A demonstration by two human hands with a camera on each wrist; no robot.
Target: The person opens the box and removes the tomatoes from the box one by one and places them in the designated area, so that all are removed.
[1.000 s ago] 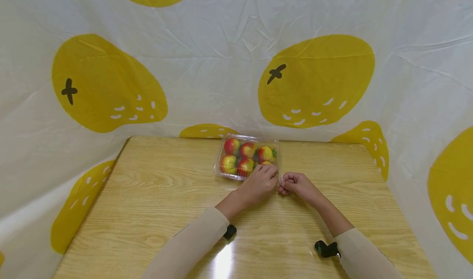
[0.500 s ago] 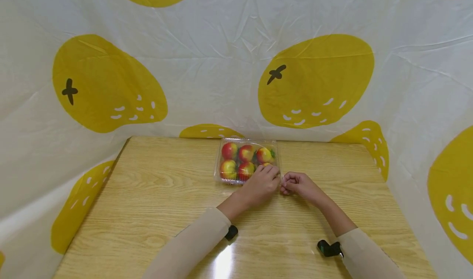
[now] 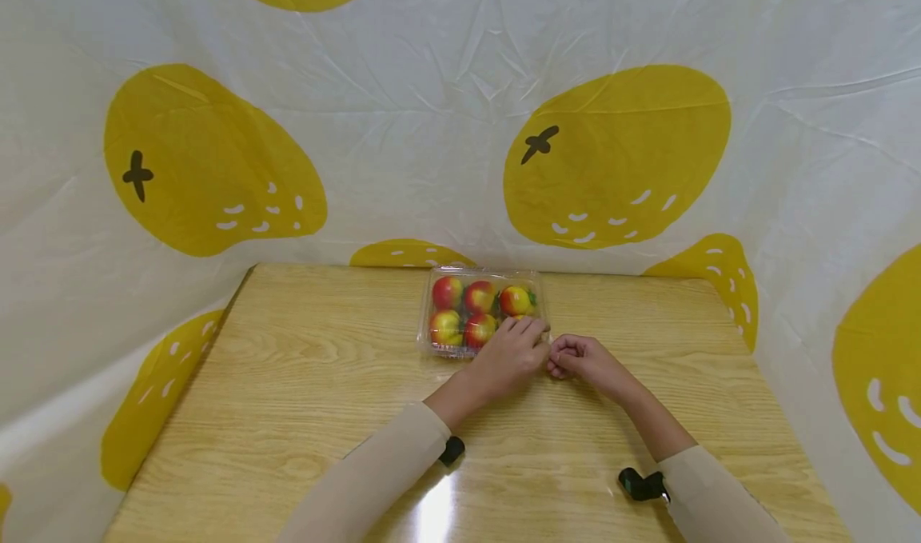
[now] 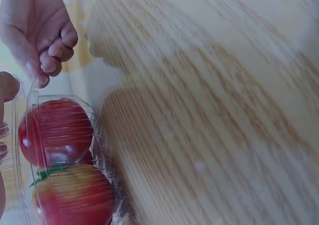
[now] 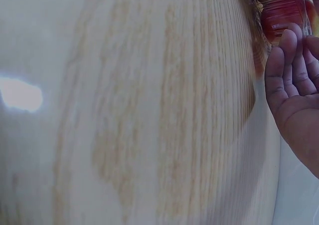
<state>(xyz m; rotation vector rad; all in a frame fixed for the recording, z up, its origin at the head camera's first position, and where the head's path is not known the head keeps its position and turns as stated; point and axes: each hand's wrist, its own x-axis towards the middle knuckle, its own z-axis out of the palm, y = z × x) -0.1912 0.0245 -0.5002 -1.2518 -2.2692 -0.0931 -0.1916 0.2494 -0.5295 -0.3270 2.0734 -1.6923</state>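
A clear plastic clamshell box with several red and yellow fruits sits at the far middle of the wooden table. My left hand lies over the box's near right corner, fingers curled on the lid. My right hand is just right of it, curled, almost touching the left hand. In the left wrist view the right hand pinches the thin plastic rim above the box and a red fruit. The right wrist view shows the right hand's fingers beside the box.
A white cloth with big yellow fruit prints hangs close around the table at the back and on both sides. Black wrist-worn devices sit at my sleeve cuffs. Bare wood lies to the left and in front of the box.
Both hands have crept slightly to the right along the box's near right corner. The box now sits a little flatter and farther back.
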